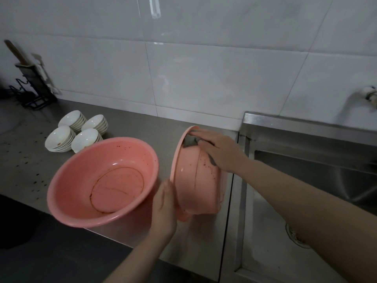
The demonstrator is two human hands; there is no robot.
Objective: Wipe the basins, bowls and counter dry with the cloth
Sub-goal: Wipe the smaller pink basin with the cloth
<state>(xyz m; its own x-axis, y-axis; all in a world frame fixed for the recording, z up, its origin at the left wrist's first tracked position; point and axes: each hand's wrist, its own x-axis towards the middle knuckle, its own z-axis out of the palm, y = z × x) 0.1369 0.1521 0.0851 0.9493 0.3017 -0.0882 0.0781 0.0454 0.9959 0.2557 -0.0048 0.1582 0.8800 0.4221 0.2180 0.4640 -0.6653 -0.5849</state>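
On the steel counter (142, 127), near its right end beside the sink (295, 180): one pink basin (195, 180) tipped up on its side, rim facing left, outer wall facing me and spotted with dark specks. My left hand (164, 203) grips its near rim, fingers curled around the edge. My right hand (221, 152) lies flat on the upper outer wall, fingers extended, pressing a grey cloth (190, 140) against the plastic close to the far rim; part of the cloth shows past my fingertips, another strip under my palm. To the left, touching or just beside the tipped one: a second pink basin (102, 180), upright, tilted slightly toward me, a brown ring on its floor. Farther left and back: four stacks of white bowls (76, 132), set close together. Far left corner against the tiled wall (204, 68): a black wire rack (30, 86) holding a wooden-handled utensil. Counter surface left of the basins: scattered dark specks. Far right, on the wall above the sink: a tap fitting (370, 94).
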